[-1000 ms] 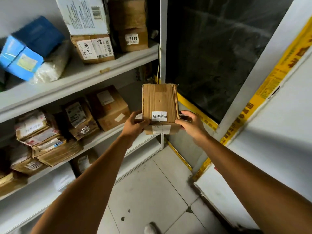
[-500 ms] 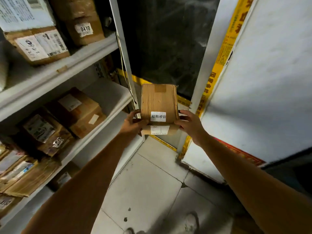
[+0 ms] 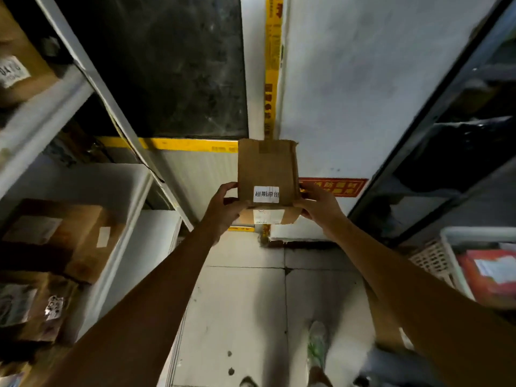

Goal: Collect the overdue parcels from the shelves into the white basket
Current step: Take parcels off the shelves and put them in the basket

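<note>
Parcel [image 3: 266,169]: a brown corrugated-cardboard box, rectangular, held in mid-air at frame centre, above the floor [image 3: 243,317] and clear of the shelves [image 3: 42,113].
- Long axis runs up and down the frame, away from the person, far end toward the wall.
- Broad face is turned to the camera. Edges are scuffed and a strip of brown tape crosses the far end.
- A white label [image 3: 266,194] with black printed characters sits on the broad face near the near end, reading upright to the viewer.
- A second pale label is on the short near-end face below it; its print is too small to read.

Grip:
- Left hand [image 3: 223,208] is closed on the parcel's lower left corner, fingers curled round the side.
- Right hand [image 3: 318,208] is closed on the lower right corner in the same way.
- Both forearms reach in from the bottom of the frame.

White basket [image 3: 446,241]: right edge of the frame, below mid-height, well apart from the parcel.
- Plastic, with a smooth rim and a lattice side wall.
- A flat red packet [image 3: 491,275] with a pale label lies inside.

Surroundings:
- The shelves are pale metal, at left of the frame, and blurred.
- On them sit more cardboard boxes [image 3: 69,236] with paper labels.
- Yellow printed tape [image 3: 272,65] runs vertically up the wall above the parcel.
- A red sign [image 3: 335,187] shows just right of the parcel.
- The floor is pale square tile, speckled with dark spots.
- One light shoe [image 3: 317,344] is at lower centre.
</note>
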The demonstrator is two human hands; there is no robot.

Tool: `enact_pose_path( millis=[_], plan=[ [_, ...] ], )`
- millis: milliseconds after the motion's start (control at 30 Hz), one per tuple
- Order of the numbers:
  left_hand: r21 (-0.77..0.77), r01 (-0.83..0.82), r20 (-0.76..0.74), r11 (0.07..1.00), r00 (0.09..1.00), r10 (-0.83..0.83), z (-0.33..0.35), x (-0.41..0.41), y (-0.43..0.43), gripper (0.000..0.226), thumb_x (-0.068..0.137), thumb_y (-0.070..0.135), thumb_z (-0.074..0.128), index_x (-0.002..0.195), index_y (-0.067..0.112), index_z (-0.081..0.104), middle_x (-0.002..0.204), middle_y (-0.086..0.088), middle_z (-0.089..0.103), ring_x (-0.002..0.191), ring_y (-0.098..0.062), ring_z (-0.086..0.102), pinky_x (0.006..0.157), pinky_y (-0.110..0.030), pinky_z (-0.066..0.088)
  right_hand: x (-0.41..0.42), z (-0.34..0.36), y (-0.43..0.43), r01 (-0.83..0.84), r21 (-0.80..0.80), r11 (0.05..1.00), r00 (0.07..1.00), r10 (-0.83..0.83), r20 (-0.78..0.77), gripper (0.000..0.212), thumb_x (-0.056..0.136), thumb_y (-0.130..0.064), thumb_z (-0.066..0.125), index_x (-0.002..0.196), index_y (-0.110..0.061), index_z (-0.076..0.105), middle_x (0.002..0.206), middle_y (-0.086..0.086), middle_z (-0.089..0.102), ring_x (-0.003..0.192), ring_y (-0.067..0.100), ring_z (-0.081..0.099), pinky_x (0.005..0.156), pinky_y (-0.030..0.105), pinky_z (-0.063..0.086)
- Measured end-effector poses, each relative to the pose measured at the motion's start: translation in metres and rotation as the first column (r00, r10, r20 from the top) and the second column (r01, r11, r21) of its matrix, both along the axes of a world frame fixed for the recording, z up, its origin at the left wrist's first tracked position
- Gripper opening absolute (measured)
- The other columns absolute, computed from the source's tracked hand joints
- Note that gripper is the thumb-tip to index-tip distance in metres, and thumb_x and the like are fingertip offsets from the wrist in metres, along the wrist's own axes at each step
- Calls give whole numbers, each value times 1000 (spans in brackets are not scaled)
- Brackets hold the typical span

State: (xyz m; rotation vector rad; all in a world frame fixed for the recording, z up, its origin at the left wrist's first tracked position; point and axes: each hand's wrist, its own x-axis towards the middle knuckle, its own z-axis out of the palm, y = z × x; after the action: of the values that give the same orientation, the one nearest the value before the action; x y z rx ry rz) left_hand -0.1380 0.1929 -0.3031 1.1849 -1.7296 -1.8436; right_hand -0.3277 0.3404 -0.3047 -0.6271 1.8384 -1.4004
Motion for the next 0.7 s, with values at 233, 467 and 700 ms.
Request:
enact_pose_path(
  millis=[233, 467, 700],
  plan=[
    [37, 250, -21, 968, 968, -249, -2, -79, 45, 48, 89, 15, 70, 132, 28, 52, 115, -13, 69, 107, -25, 66, 76, -30, 53, -35, 3, 84, 273, 49, 961, 962, -274, 14, 46, 86, -18, 73, 129, -24, 57, 110, -2, 70, 91, 12, 70, 68, 21, 57],
    [56, 460, -54, 886, 888, -457, -7, -192, 110, 56, 84, 19, 76, 133, 33, 52, 128, -4, 62, 118, -25, 60, 93, -40, 55, -93, 15, 180, 496, 23, 868, 868, -496, -8, 47, 86, -17, 73, 130, -22, 58, 108, -6, 67, 98, 10, 67, 75, 23, 56],
    [5, 627, 21, 779, 779, -626, -1, -292, 174, 68, 72, 40, 81, 132, 41, 49, 134, -3, 57, 119, -25, 59, 98, -47, 54, -144, 19, 265, 652, -18, 758, 758, -651, 49, 46, 87, -6, 69, 130, -18, 57, 107, 4, 68, 85, 8, 70, 70, 20, 57]
  ],
)
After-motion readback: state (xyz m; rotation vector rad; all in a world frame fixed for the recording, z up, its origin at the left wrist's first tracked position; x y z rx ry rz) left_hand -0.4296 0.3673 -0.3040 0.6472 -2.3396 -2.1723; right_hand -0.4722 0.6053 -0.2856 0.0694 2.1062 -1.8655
